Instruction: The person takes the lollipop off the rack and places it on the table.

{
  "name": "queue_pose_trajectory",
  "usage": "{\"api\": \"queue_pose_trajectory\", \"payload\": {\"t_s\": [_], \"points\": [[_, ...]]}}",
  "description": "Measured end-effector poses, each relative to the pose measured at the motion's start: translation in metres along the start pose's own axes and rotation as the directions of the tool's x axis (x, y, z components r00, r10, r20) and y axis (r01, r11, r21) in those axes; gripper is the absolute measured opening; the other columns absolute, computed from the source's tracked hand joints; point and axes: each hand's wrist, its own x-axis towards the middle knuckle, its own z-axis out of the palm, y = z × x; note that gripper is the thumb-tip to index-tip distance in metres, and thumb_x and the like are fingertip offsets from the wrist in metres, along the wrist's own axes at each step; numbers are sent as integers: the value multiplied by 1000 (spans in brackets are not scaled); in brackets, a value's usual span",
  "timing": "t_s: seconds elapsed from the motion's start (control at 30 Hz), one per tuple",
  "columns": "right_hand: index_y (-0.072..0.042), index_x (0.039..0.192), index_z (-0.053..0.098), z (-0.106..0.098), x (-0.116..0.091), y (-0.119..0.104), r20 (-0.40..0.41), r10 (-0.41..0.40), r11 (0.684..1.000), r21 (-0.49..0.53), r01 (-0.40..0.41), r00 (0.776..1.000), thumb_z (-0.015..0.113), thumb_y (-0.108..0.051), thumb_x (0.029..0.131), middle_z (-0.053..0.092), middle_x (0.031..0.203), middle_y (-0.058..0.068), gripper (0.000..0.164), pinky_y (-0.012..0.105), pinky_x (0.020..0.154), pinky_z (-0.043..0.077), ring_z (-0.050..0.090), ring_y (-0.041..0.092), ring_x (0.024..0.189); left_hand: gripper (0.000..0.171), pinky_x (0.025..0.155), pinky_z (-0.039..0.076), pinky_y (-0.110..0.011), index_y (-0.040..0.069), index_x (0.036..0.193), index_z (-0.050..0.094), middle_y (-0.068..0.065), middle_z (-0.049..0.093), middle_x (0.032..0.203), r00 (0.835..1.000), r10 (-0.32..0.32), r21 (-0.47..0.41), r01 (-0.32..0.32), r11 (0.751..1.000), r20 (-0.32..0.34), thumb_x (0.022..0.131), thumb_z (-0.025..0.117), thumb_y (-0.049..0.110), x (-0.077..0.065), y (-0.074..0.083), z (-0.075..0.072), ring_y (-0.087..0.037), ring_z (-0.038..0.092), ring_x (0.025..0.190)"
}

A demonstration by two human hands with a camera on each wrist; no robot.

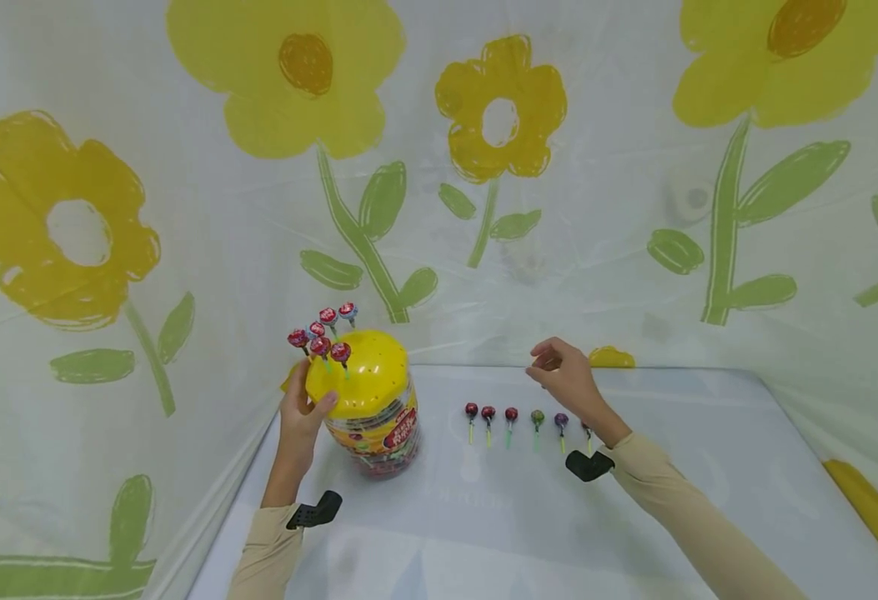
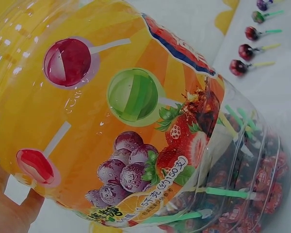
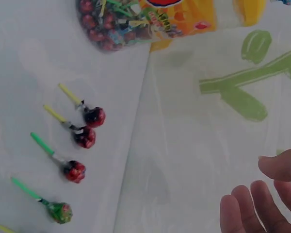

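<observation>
A clear plastic candy jar (image 1: 401, 435) with an orange fruit label and a yellow lid (image 1: 378, 371) stands on the table, leaning slightly. Several red-wrapped lollipops (image 1: 341, 353) stick up from the lid's left part. My left hand (image 1: 298, 429) grips the jar near its top, thumb on the lid's near edge and fingers round the far left side. Loosely curled and holding nothing, my right hand (image 1: 568, 382) hovers above the table, beyond a row of lollipops (image 1: 511, 414). The right wrist view shows its fingers (image 3: 256, 208) apart from the thumb.
The row of lollipops, with red, green and purple heads, lies on the white table (image 1: 476, 517) right of the jar. My right forearm partly covers its right end. More lollipops (image 2: 233, 194) fill the jar's bottom. A flower-printed curtain (image 1: 596, 250) hangs behind the table.
</observation>
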Motion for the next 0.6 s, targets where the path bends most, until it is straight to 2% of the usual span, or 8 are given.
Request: {"api": "queue_pose_trajectory", "payload": {"t_s": [0.3,0.6], "points": [[-12,92,55,11,12,-43,27,-165,984,66,163,986,66,-14,77,57,82,3,19,30,64,49,55,17,75,67,88,39,-17,27,138,22,0,33,133,1000,-19,-5,19,1000,-20,83,57,12,3,-14,-4,-17,39,115],[-13,91,55,26,23,-78,50,-262,957,145,253,964,67,-13,76,58,81,2,19,33,66,49,56,13,73,68,91,38,-19,26,138,21,1,31,136,1000,-7,0,7,1000,-24,83,58,14,4,-19,-5,-16,38,118]]}}
